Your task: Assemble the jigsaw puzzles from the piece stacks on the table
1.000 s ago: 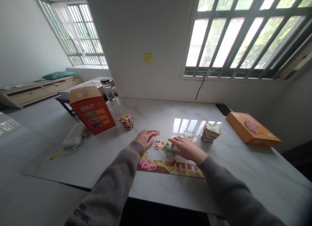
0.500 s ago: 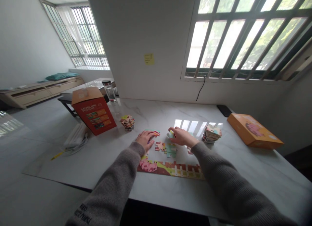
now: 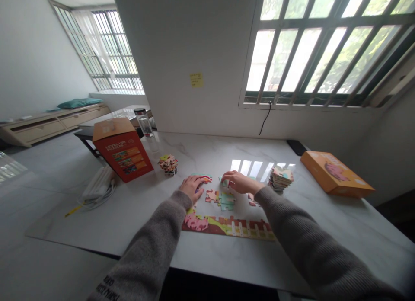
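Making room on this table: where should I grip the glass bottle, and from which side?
Grip the glass bottle around its middle, coming from the right. It stands upright as a smooth cylinder with a dark lid on top, and the red puzzle box stands close on its left, probably crowding that side.

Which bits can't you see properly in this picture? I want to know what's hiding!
Head view:
- The red-edged puzzle piece: the left hand covers most of it.
- The pale teal puzzle piece: the right hand covers part of it.
- The stacked puzzle pieces: their pictures are too small.
- The yellow sticky note: its writing is too small to read.
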`<state>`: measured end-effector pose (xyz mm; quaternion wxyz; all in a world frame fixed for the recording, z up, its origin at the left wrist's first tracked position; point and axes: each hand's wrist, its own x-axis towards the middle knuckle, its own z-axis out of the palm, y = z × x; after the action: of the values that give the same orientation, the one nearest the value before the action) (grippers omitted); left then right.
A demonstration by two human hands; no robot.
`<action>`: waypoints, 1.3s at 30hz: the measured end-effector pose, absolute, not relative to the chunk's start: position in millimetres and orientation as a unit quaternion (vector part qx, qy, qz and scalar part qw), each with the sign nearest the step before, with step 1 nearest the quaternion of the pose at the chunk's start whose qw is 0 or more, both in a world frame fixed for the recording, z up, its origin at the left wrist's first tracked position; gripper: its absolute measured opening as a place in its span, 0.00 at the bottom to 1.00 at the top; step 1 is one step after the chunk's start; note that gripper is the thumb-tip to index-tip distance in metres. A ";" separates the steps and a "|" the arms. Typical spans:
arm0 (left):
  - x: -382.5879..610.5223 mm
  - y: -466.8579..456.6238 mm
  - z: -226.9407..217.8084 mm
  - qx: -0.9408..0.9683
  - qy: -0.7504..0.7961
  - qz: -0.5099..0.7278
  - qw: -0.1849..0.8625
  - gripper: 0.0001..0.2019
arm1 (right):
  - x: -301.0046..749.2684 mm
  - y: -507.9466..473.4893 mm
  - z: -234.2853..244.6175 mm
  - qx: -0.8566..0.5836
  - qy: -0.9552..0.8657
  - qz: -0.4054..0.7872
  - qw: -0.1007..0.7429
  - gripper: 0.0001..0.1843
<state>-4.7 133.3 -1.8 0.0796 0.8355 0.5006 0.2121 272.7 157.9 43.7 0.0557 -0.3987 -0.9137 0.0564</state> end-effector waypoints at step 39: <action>-5.0 132.8 -3.4 0.839 0.497 0.211 0.071 0.20 | 225.9 160.6 34.0 -0.484 -0.870 0.000 0.098 0.17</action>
<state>-5.0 132.8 -3.4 0.0706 0.8389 0.4969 0.2105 225.9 160.6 34.0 0.0978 -0.4839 -0.8696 -0.0004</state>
